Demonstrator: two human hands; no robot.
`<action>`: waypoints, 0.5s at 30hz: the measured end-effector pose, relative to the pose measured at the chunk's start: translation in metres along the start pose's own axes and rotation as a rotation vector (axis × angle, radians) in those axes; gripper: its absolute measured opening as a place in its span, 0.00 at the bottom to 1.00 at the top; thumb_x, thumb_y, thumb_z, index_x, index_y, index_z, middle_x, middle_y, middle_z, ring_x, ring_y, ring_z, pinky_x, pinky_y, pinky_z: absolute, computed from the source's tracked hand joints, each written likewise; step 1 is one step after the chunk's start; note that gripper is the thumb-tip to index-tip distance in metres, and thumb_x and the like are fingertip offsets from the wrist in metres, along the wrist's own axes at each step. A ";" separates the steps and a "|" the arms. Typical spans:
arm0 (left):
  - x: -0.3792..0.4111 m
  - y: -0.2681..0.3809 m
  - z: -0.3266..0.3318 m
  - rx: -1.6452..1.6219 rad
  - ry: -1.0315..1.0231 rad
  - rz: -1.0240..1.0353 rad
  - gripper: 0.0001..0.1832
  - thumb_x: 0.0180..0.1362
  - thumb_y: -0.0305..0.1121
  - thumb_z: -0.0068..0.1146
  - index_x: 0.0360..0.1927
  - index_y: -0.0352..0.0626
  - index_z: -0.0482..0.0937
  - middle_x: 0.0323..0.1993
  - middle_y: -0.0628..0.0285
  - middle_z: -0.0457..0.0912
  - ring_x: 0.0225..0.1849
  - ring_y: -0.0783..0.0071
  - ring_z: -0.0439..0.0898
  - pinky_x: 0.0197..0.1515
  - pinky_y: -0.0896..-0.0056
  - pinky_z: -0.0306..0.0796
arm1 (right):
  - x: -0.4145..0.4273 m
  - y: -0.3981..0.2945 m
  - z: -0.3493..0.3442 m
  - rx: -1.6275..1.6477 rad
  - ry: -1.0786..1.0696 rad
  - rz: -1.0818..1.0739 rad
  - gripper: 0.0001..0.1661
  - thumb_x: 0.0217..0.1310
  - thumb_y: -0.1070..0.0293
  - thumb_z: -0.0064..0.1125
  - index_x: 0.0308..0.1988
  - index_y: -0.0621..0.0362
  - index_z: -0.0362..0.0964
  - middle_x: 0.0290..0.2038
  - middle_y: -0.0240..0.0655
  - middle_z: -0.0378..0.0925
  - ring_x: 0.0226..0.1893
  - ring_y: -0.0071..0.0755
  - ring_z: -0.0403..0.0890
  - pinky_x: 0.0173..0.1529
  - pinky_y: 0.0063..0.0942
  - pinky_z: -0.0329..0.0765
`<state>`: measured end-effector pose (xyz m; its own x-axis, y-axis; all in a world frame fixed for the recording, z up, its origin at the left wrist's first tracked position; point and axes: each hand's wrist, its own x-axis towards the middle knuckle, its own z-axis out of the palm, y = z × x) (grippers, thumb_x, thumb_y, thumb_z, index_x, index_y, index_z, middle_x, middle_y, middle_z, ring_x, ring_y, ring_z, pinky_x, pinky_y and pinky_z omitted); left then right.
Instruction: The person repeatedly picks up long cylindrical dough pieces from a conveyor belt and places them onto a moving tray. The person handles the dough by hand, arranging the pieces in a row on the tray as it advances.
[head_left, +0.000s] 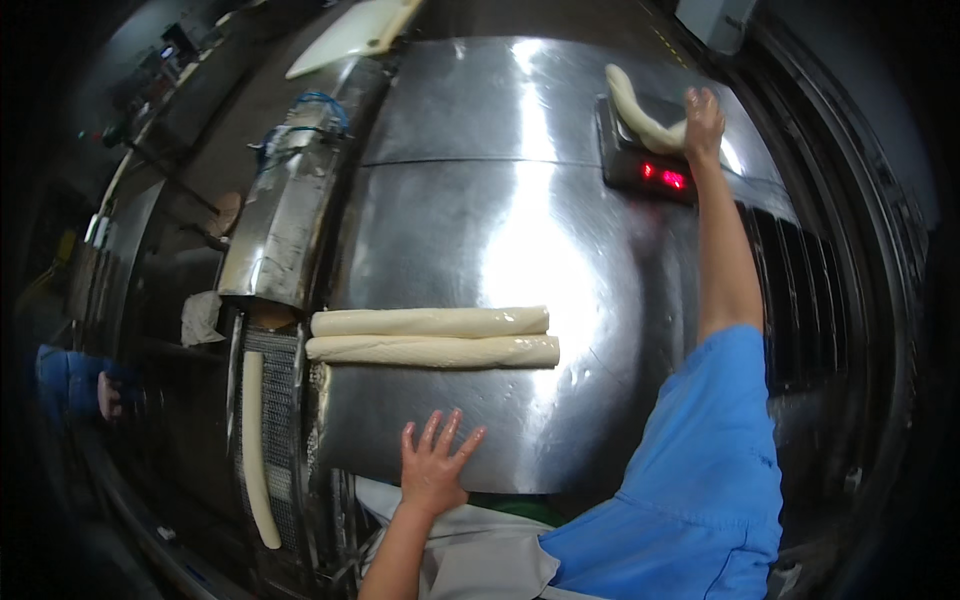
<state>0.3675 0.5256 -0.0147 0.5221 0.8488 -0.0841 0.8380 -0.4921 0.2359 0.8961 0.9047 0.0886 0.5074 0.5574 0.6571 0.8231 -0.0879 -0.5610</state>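
Observation:
My right hand (705, 124) reaches far out to the right and grips one end of a bent rope of pale dough (634, 112). That dough lies across a dark digital scale (622, 161) with lit red digits, its other end sticking out past the scale's far side. Closer to me, two straight dough logs (431, 322) rest side by side on the steel table (420, 232). My left hand (435, 469), fingers spread and holding nothing, is over the table's front edge, below the logs. Whether its palm touches the steel cannot be told.
Left of the table runs a mesh conveyor (281, 420) carrying a long dough strip (257, 450). A steel housing (281, 217) covers its far part. A white board (352, 37) is at the far left. Dark slotted racking (799, 292) borders the right side. Another person's blue sleeve (71, 375) shows at far left.

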 end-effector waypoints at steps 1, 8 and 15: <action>0.001 -0.001 -0.003 0.005 -0.021 0.011 0.52 0.27 0.35 0.73 0.65 0.72 0.70 0.70 0.59 0.64 0.71 0.53 0.59 0.69 0.34 0.48 | -0.009 -0.015 0.009 -0.087 -0.055 -0.035 0.46 0.58 0.40 0.57 0.65 0.62 0.62 0.62 0.54 0.68 0.67 0.58 0.62 0.72 0.47 0.53; -0.013 -0.004 -0.003 -0.004 -0.073 0.005 0.56 0.33 0.36 0.70 0.72 0.76 0.59 0.74 0.61 0.58 0.74 0.56 0.56 0.71 0.35 0.45 | -0.081 -0.102 0.053 -0.408 -0.696 -0.018 0.29 0.48 0.65 0.62 0.52 0.62 0.69 0.47 0.55 0.80 0.52 0.53 0.81 0.53 0.47 0.76; -0.045 -0.012 0.020 -0.191 0.155 -0.020 0.46 0.45 0.32 0.65 0.71 0.68 0.61 0.74 0.59 0.58 0.74 0.55 0.56 0.71 0.36 0.48 | -0.302 -0.200 0.012 0.216 -1.325 -0.578 0.43 0.52 0.62 0.56 0.68 0.54 0.59 0.55 0.57 0.73 0.57 0.58 0.74 0.61 0.43 0.71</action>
<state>0.3373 0.4893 -0.0335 0.4624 0.8849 0.0557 0.7950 -0.4416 0.4158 0.5754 0.7637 -0.0032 -0.5731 0.8176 -0.0557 0.7124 0.4634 -0.5270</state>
